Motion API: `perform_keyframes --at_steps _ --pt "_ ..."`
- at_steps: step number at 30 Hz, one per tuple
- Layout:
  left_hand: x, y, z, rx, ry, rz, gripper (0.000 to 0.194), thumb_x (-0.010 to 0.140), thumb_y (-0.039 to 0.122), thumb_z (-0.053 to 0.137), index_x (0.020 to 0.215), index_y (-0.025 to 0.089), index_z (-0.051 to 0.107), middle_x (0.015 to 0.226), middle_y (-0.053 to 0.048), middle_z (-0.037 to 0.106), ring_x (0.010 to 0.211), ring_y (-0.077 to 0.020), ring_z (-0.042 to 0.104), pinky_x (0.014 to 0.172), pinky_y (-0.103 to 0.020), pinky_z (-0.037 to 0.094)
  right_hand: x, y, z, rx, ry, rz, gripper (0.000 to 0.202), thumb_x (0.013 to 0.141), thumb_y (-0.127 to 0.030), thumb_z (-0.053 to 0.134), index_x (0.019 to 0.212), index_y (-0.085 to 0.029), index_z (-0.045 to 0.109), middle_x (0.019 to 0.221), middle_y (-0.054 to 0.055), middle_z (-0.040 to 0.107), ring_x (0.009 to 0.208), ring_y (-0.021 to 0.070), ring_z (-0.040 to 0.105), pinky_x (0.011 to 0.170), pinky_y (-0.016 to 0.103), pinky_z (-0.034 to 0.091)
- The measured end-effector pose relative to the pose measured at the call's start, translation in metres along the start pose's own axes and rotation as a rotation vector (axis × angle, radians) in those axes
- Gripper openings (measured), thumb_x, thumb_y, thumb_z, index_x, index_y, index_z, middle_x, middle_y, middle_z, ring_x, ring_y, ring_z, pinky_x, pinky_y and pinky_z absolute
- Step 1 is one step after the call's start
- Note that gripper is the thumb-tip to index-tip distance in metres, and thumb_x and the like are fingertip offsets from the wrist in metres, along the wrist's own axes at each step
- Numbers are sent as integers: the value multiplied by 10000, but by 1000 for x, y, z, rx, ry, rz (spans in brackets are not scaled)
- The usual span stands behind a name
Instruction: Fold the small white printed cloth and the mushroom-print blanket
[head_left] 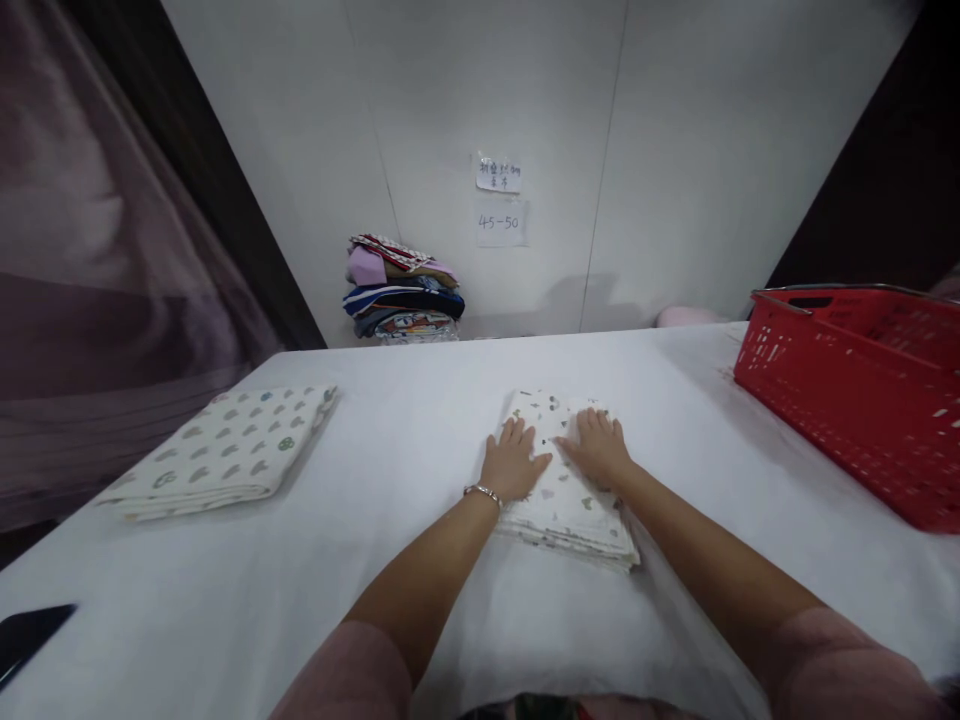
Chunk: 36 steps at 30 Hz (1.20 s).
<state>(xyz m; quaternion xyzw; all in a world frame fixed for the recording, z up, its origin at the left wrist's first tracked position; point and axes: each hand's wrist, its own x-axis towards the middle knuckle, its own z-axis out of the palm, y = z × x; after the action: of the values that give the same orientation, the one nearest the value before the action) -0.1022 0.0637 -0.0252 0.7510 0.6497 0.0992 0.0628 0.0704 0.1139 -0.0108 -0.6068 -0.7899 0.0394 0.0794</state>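
A white cloth with small printed shapes (566,505) lies folded in several layers at the middle of the white table. On its left side my left hand (513,462) rests flat, fingers spread, with a bracelet at the wrist. My right hand (598,448) lies flat on the cloth's upper right part, its fingers slightly apart. Neither hand grips anything. Another folded white cloth with grey-green shapes (232,445) lies on the left of the table, away from both hands.
A red basket (855,390) stands on the table's right side. Behind the far edge is a stack of folded fabrics (405,290) against the wall. A dark flat object (30,635) lies at the near left. Two paper signs (501,222) hang on the wall.
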Motion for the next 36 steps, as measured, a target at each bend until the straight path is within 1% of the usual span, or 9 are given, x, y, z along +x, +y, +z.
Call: perform_keyframes --at_steps 4,8,13,26,29,31,33,34,36 --pt "0 2 -2 5 -5 -13 659 857 603 239 1396 228 292 1515 -63 160 1392 -263 64 1062 -535 194 26 -13 -9 30 64 -122 744 881 -595 238 1426 -88 230 1506 149 154 1381 269 73 1084 450 56" --pt "0 0 0 14 7 10 636 864 588 240 1390 236 296 1511 -54 182 1390 -248 83 1050 -534 220 39 -4 11 16 -43 -79 709 894 -563 217 1422 -91 245 1494 141 205 1374 270 108 1080 471 49" --pt "0 -1 3 21 12 4 630 864 591 227 1390 251 292 1513 -36 175 1390 -246 82 1048 -529 233 41 6 27 -18 -78 -63 739 883 -586 186 1436 -95 212 1505 129 172 1377 267 79 1078 488 43" --pt "0 2 -4 -82 -9 -4 595 855 563 316 1362 252 345 1506 -48 199 1386 -264 98 1041 -539 235 42 6 26 -11 -48 -72 711 883 -587 205 1418 -120 252 1497 119 209 1371 263 115 1075 483 64" --pt "-2 1 -8 -168 54 0 555 860 538 350 1325 236 386 1501 -57 213 1378 -253 140 1041 -481 269 40 5 24 -22 -54 -74 691 889 -572 211 1414 -125 259 1496 120 212 1370 259 124 1075 480 71" --pt "-6 -2 -12 -241 149 -60 529 875 504 346 1307 203 401 1483 -85 253 1358 -247 207 1033 -420 296 40 4 21 -28 -60 -79 673 893 -560 218 1408 -131 268 1495 121 217 1368 259 133 1071 482 84" --pt "-13 -7 -18 -302 198 -188 511 880 473 345 1288 172 409 1413 -129 368 1293 -254 335 993 -384 336 41 4 16 -17 -82 -93 644 895 -550 226 1390 -147 302 1485 121 244 1359 267 165 1060 487 123" --pt "-17 -10 -21 -322 184 -258 507 875 467 355 1276 162 414 1358 -145 432 1241 -261 404 964 -379 359 42 5 12 -5 -97 -110 622 897 -544 227 1375 -160 329 1474 119 272 1350 269 194 1051 485 152" --pt "-28 -17 -26 -343 87 -379 513 850 484 392 1243 157 433 1249 -158 529 1132 -275 507 896 -376 397 45 11 4 -1 -103 -133 588 896 -535 244 1350 -183 369 1452 115 318 1334 277 231 1032 480 196"
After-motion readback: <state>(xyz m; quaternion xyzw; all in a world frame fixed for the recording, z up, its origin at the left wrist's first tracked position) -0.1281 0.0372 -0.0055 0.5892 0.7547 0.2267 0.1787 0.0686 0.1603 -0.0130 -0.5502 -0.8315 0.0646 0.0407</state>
